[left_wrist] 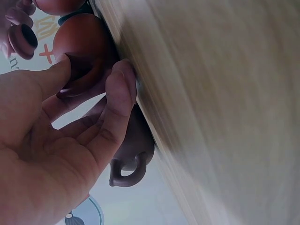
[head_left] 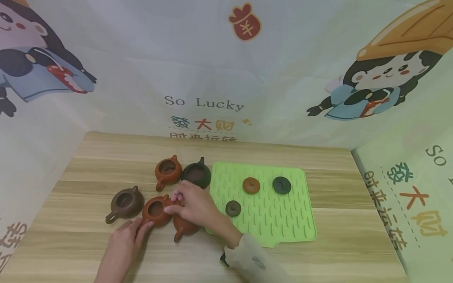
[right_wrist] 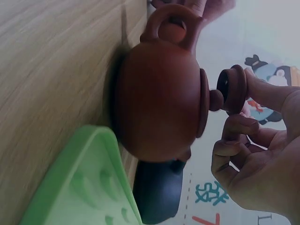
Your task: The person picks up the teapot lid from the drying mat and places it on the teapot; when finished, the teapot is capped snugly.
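Note:
My left hand (head_left: 122,243) pinches the handle of an orange-brown teapot (head_left: 155,212) whose top is uncovered; the left wrist view shows thumb and fingers at that handle (left_wrist: 86,79). Between the fingers of my right hand (head_left: 196,206) is a small reddish-brown lid (right_wrist: 238,89), tilted and off the table. In the right wrist view this lid is near the knob of another reddish-brown teapot (right_wrist: 159,101), which wears its own lid. My right hand and forearm partly cover that lidded teapot in the head view.
Uncovered teapots stand around: a grey-brown one (head_left: 128,203) at left, an orange-brown one (head_left: 168,172) behind and a black one (head_left: 196,175). On a green ridged mat (head_left: 293,224) lie an orange-brown lid (head_left: 251,185), a black lid (head_left: 282,185) and a dark brown lid (head_left: 233,208).

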Available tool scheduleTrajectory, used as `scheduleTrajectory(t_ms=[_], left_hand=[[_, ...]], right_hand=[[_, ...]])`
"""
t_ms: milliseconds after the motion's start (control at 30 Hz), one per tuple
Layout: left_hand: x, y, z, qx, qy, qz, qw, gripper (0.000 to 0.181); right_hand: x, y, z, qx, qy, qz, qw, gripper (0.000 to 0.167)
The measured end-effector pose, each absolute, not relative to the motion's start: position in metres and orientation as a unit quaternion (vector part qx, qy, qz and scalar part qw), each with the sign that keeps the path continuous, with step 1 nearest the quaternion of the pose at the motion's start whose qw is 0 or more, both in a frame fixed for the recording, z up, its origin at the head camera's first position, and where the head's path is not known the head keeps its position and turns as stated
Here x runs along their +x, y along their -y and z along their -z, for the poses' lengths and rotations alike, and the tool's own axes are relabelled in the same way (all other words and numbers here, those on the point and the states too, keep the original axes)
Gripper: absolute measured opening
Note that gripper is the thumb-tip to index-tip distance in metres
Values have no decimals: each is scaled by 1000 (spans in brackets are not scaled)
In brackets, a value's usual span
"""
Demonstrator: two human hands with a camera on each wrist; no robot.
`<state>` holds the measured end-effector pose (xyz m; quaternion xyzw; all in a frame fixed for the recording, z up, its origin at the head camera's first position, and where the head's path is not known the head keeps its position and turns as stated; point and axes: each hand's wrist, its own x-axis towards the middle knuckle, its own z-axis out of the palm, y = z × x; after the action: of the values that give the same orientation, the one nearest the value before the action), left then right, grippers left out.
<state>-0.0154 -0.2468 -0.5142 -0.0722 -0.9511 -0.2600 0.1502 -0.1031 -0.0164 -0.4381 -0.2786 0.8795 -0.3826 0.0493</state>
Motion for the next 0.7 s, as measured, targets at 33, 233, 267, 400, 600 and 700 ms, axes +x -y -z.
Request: scheduleTrajectory(t_ms=[33,233,267,400,600,700], left_hand=[[-16,247,514,-73,951,260,151,35],[-14,242,502,-73,953,259,140,31],[-14,242,503,-73,952,259,143,31],[-14,243,502,-67,955,258,133,25],[-15,245,506,-58,958,250,131,26],[-15,244,503,-58,960,250,112,24]], right_hand=[[-104,19,439,-279,-880,381,48,26],[-106,29,440,-276,-888,366,36,27],[-106,31,440,-276,-890,360,34,27],[-107,38,442,-277,-897,344,31,27],[-107,46,443,-265,-903,337,41,26],[-107,49,443,-258,-908,326,47,27]])
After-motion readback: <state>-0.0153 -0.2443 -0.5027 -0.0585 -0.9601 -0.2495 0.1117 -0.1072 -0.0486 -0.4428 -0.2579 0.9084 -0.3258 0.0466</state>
